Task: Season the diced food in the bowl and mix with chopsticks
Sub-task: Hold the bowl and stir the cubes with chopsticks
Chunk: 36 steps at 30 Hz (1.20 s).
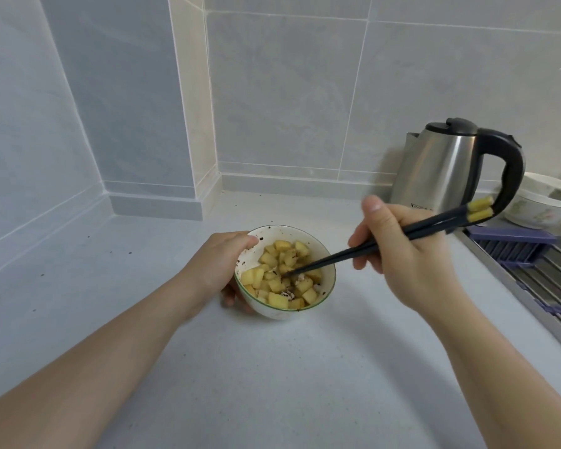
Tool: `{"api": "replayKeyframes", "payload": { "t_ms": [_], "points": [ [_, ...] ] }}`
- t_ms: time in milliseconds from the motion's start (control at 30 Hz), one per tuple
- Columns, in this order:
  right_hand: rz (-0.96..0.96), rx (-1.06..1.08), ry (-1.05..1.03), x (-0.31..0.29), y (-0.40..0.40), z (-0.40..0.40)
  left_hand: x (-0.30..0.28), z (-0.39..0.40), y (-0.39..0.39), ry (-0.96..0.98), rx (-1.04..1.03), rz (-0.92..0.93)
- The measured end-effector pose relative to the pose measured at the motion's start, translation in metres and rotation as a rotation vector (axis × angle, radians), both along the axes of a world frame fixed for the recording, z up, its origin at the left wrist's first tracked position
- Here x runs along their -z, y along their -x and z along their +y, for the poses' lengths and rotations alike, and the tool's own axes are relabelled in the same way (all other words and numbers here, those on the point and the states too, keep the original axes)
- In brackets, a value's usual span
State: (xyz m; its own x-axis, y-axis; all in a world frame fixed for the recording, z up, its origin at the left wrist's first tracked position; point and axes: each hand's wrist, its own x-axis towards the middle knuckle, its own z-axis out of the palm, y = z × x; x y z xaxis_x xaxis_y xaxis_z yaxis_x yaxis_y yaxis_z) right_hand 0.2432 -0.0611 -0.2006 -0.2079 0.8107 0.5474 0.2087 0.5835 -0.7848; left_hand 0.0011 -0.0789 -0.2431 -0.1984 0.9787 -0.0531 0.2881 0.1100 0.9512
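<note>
A small white bowl [328,274] with a green rim stands on the pale counter, filled with yellow diced food [280,275] flecked with dark and pale seasoning. My left hand [221,260] grips the bowl's left side, thumb over the rim and fingers under its wall. My right hand [405,254] holds a pair of dark chopsticks [353,252] with yellow top ends. Their tips reach down into the middle of the diced food.
A steel electric kettle [447,166] with a black handle stands at the back right. Beyond it sits a white lidded bowl [544,202]. A sink with a purple-edged drying rack [531,257] runs along the right. Dark specks dot the counter [143,286]. Tiled walls close the back and left.
</note>
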Motion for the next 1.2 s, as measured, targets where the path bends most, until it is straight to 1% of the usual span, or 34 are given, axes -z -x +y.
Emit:
{"api": "replayKeyframes", "payload": {
  "t_ms": [100, 233, 300, 367, 467, 533, 600, 667, 733, 767, 800, 867, 967, 1067, 1200],
  "points": [
    [0.068, 0.045, 0.014, -0.007, -0.011, 0.004, 0.000, 0.000, 0.000, -0.004, 0.005, -0.002],
    [0.158, 0.090, -0.058, -0.009, -0.015, 0.005, 0.000, 0.000, -0.001, -0.006, 0.010, -0.007],
    [0.110, 0.122, -0.069, -0.009, -0.018, 0.007, 0.000, 0.000, -0.001, -0.007, 0.009, -0.003],
    [0.049, 0.118, -0.031, -0.008, -0.018, 0.007, 0.001, 0.000, 0.000, -0.008, 0.008, -0.003],
    [0.015, 0.008, 0.037, -0.002, -0.004, 0.000, 0.000, 0.000, 0.000, -0.004, 0.007, -0.007],
    [-0.009, -0.056, 0.029, 0.005, 0.007, -0.004, 0.000, 0.001, -0.001, -0.005, 0.009, -0.004],
    [-0.017, -0.065, -0.004, 0.009, 0.012, -0.004, 0.000, 0.001, 0.000, -0.007, 0.006, 0.000],
    [0.042, -0.006, -0.031, 0.005, 0.008, -0.001, 0.000, 0.001, 0.000, -0.006, 0.006, 0.000],
    [0.156, 0.066, -0.012, -0.006, -0.005, 0.003, 0.000, 0.000, 0.000, -0.004, 0.007, -0.005],
    [0.183, 0.084, 0.003, -0.012, -0.013, 0.005, -0.001, 0.000, -0.001, -0.005, 0.007, -0.007],
    [0.170, 0.084, 0.021, -0.017, -0.020, 0.007, -0.001, -0.001, -0.001, -0.005, 0.005, -0.009],
    [0.073, 0.052, 0.075, -0.021, -0.026, 0.007, 0.000, 0.000, -0.001, -0.011, 0.005, -0.006],
    [-0.046, -0.021, 0.144, -0.011, -0.014, 0.002, 0.000, 0.000, -0.001, -0.020, 0.012, 0.015],
    [-0.029, -0.078, 0.104, 0.003, 0.009, -0.006, 0.000, 0.000, -0.002, -0.020, 0.009, 0.020],
    [0.004, -0.040, 0.031, 0.011, 0.016, -0.005, -0.001, 0.000, -0.002, -0.016, 0.008, 0.021]
  ]
}}
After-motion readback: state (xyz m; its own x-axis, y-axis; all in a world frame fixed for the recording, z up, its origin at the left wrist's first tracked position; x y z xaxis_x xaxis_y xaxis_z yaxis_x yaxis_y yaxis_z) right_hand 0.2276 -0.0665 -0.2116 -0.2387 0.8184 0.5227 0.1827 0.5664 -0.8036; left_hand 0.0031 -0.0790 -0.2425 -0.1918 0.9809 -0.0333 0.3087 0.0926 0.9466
